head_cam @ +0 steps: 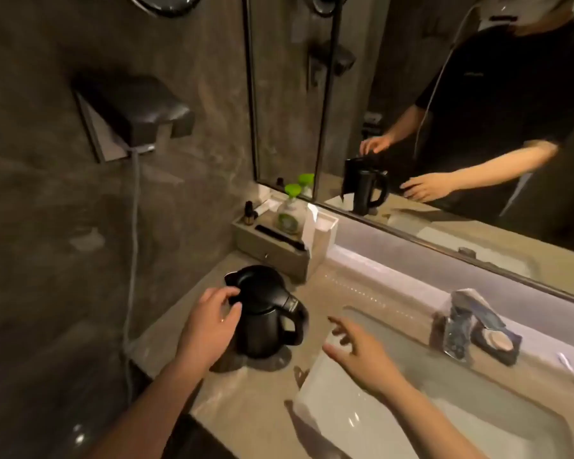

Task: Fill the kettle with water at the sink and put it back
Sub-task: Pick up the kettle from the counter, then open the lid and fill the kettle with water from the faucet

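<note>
The squat black electric kettle (pixel 265 313) is standing upright on its round base on the beige stone countertop (pixel 315 289), just left of the white rectangular sink (pixel 411 422). The left hand (pixel 206 329) is resting against the kettle's side, fingertips curling onto the lid edge. The right hand (pixel 362 356) is hovering over the sink's near corner, fingers spread and holding nothing. A chrome faucet (pixel 461 323) is gleaming behind the basin. Back in the corner, a grey organiser tray (pixel 275 250) is carrying a green-capped soap bottle (pixel 290 210). Dark mottled walls are closing in, and a wide framed mirror (pixel 411 127) is reflecting the scene.
</note>
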### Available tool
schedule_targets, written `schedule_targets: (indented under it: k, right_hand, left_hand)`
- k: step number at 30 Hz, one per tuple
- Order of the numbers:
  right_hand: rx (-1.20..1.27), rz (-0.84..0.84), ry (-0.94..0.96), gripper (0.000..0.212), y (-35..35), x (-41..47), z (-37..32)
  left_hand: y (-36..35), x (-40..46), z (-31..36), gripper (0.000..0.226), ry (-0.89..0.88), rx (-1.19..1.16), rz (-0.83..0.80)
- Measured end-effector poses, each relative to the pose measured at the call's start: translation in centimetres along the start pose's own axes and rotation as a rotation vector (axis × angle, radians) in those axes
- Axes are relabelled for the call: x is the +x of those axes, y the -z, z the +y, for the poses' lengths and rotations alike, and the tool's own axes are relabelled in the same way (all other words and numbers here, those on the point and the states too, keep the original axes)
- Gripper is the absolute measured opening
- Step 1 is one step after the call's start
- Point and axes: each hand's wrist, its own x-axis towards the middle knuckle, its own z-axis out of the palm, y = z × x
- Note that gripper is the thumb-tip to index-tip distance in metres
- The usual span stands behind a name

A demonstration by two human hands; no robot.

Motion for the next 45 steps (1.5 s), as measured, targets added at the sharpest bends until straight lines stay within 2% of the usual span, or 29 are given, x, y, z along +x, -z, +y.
schedule_targets:
  k: [3, 8, 12, 16, 20, 27, 32, 35, 37, 39, 41, 45]
  right_hand:
    - [0.073, -0.046, 0.083, 0.063, -1.8, 3.8, -2.7]
    - [0.384, -0.057, 0.05, 0.036, -4.3, 6.4, -4.0]
    - [0.513, -0.022, 0.049, 0.027, -5.0, 6.9, -4.0]
    - [0.567, 0.059, 0.072, 0.014, -5.9, 6.7, -4.8]
    - [0.587, 0.157, 0.067, 0.015, -5.3, 6.5, -6.1]
    - [0.503, 0.342, 0.119, 0.009, -0.3, 4.6, -5.6]
    - [0.413, 0.424, 0.013, 0.019, 2.7, 1.7, -2.6]
    - [0.38, 0.523, -0.048, 0.014, 4.3, -1.1, -0.2]
    - [0.397, 0.589, -0.105, 0.017, 5.1, -3.3, 1.6]
    - [0.435, 0.636, -0.188, 0.02, 5.7, -5.8, 3.8]
    - [0.456, 0.678, -0.273, 0.025, 6.2, -8.6, 6.2]
    - [0.491, 0.771, -0.438, 0.033, 6.5, -13.8, 11.6]
  left_hand:
    - [-0.3, 1.7, 1.2, 0.032, -0.08, 0.189, 0.042]
    - [-0.9, 2.4, 1.4, 0.04, -0.058, 0.278, -0.044]
    - [-1.6, 2.8, 1.1, 0.038, -0.035, 0.26, -0.057]
    - [-1.6, 3.2, 0.9, 0.042, 0.025, 0.186, -0.081]
    - [-0.9, 4.1, 1.8, 0.045, 0.12, -0.019, -0.139]
    - [-1.5, 5.3, 8.1, 0.039, -0.112, -0.189, -0.144]
    - [-3.9, 3.8, 14.6, 0.04, -0.397, -0.078, -0.224]
    - [-6.0, 2.0, 17.9, 0.037, -0.482, -0.078, -0.335]
    - [-7.8, 1.0, 19.4, 0.044, -0.536, -0.095, -0.417]
    - [-9.8, 0.3, 20.4, 0.049, -0.525, -0.158, -0.491]
    - [-12.1, -0.1, 20.8, 0.045, -0.474, -0.198, -0.544]
    - [-17.9, -0.5, 20.4, 0.035, -0.449, -0.096, -0.681]
